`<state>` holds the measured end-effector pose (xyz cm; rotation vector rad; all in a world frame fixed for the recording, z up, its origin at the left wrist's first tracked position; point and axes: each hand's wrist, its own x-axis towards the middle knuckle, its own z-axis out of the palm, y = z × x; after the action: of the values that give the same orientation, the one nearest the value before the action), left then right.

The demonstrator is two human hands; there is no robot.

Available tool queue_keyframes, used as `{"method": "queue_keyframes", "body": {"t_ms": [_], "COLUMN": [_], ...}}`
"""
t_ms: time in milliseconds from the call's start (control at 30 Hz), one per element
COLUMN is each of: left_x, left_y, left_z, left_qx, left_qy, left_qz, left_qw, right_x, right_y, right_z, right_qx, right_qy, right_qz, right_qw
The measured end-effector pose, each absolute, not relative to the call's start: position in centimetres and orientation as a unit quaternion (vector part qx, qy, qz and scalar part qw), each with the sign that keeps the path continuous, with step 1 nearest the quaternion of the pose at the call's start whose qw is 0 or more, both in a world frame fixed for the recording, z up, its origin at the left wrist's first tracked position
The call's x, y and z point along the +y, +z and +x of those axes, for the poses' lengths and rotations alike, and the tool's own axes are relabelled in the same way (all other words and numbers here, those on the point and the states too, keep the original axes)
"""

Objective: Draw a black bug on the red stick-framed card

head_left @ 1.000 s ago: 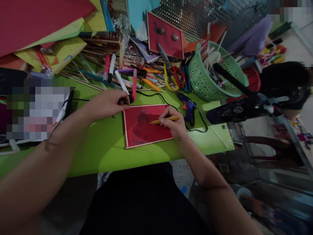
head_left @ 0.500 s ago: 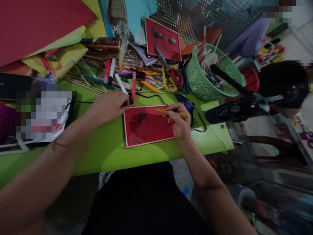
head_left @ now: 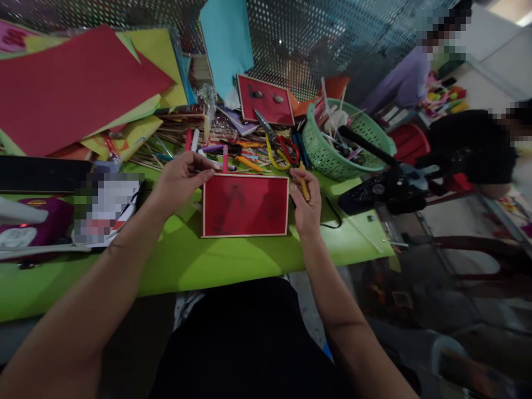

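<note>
1. So we're pinching the top left corner of the red panel point(head_left: 253, 208) with our left hand point(head_left: 178, 183), thumb and bent fingers closing on its pale frame.
2. In our right hand point(head_left: 307, 208) we're keeping a yellow pen point(head_left: 305, 185) tucked between curled fingers. That hand's sitting right by the panel's right edge, and honestly we're not managing to tell if the thumb is touching it.
3. The panel itself is sitting between our hands, over the front part of the green table point(head_left: 178, 271), showing some smudgy dark marks.
4. Behind it, a pink marker point(head_left: 225, 159) and some yellow-handled scissors point(head_left: 271, 155) are lying in the clutter.
5. A green basket point(head_left: 322, 152) is standing farther right, and a second red panel point(head_left: 268, 108) with two roundish lumps is propping up at the back.
</note>
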<state>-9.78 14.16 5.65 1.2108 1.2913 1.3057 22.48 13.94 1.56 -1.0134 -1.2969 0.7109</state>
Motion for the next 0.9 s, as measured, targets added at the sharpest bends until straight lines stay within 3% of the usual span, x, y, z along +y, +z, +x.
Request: {"method": "queue_keyframes", "body": {"t_ms": [400,733,900], "left_x": [12.8,13.3,14.5], "left_y": [5.2,7.3,7.1], "left_z": [-8.5,-6.6,-6.8], "left_qx": [0.461,0.438,0.416], "left_qy": [0.613,0.526,0.52], "left_qz": [0.361,0.248,0.213], "left_qw": [0.53,0.685,0.715], "right_x": [16.2,20.5,21.2], "right_y": [2.8,6.1,6.7], "right_z": [22.0,21.1,21.4], "right_qx": [-0.527,-0.538,-0.538], "right_qy": [0.344,0.294,0.269], "right_qz": [-0.39,-0.338,-0.351], "right_qw": [0.672,0.714,0.718]}}
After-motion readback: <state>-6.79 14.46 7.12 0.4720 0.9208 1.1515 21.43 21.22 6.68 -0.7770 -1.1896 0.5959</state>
